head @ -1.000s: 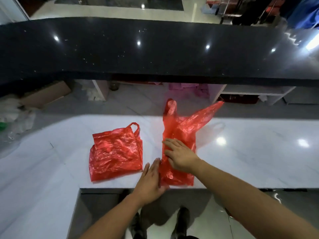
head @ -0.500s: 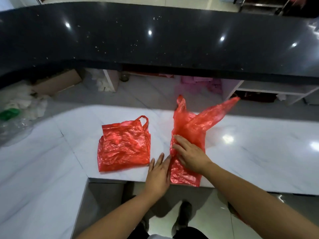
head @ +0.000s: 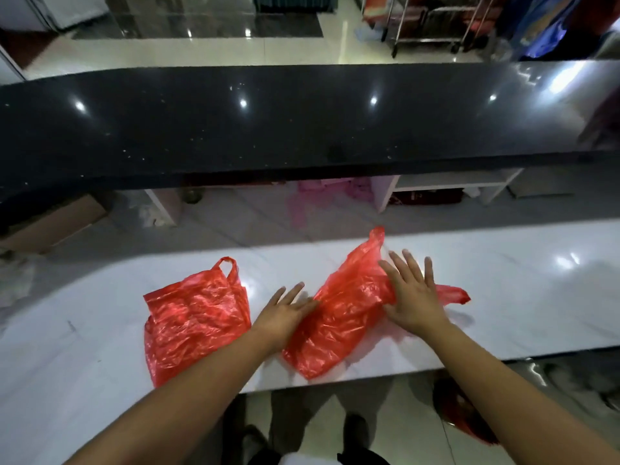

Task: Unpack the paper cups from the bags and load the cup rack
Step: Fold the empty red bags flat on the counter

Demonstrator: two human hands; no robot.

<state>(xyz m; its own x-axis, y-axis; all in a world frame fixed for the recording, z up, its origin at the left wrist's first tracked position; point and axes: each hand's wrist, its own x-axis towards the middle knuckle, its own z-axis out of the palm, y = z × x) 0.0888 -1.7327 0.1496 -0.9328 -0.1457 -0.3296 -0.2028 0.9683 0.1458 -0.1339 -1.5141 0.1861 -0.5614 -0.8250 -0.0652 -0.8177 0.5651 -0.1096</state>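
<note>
Right hand has slid from the middle of the right-side red plastic bag toward its upper right. That bag's raised handles have dropped; one handle now lies flat, sticking out past the hand.

Left to right:
- A brown cardboard box sits on the floor at far left, below the black countertop.
- The left-side red plastic bag lies flat and crumpled on the white marble counter, handle loop up, touched by neither hand.
- Left hand is palm down with fingers straight, fingertips on the left edge of the right-side bag, gripping nothing.
- The right-side bag lies tilted near the counter's front edge.
- Right hand is flat with fingers spread wide, pressing the bag's upper part down.

Contents of either bag cannot be told.

Count: two red bags, two hands.
</note>
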